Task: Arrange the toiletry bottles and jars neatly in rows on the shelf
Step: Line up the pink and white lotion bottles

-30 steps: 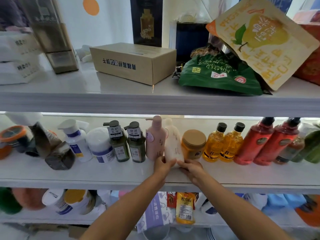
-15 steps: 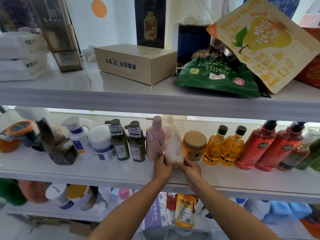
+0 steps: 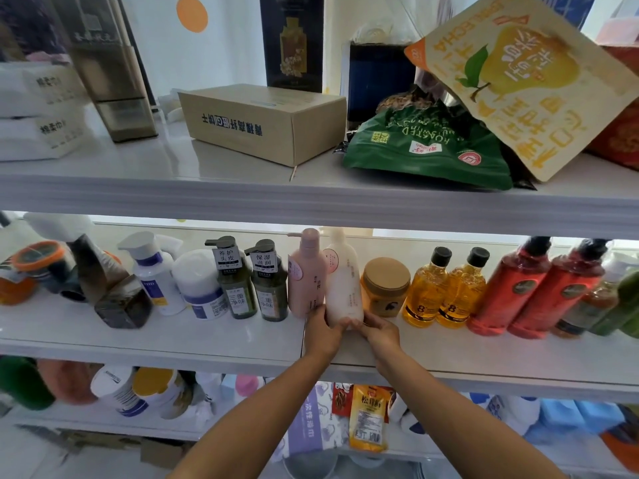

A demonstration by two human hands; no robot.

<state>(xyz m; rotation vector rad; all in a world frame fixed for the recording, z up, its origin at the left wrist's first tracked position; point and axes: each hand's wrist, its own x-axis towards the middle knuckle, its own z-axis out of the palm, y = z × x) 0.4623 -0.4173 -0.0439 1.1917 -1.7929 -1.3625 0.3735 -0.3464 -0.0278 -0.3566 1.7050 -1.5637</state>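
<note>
A cream-white bottle (image 3: 343,281) stands in the row on the middle shelf (image 3: 207,333), touching a pink pump bottle (image 3: 306,274) on its left. My left hand (image 3: 323,328) grips the white bottle's base from the left. From the right, my right hand (image 3: 378,328) holds the same base. An amber jar (image 3: 385,285) with a tan lid sits just right of it. Two green pump bottles (image 3: 250,281) stand left of the pink one.
Two yellow bottles (image 3: 446,288) and two red bottles (image 3: 532,288) continue the row rightward. A dark bottle (image 3: 114,288) lies tipped at the left near a white pump bottle (image 3: 155,271) and white jar (image 3: 200,285). The upper shelf holds a cardboard box (image 3: 266,122) and snack bags.
The white bottle went from leaning to nearly upright against the pink bottle. Both hands stayed at its base. The camera view shifted slightly.
</note>
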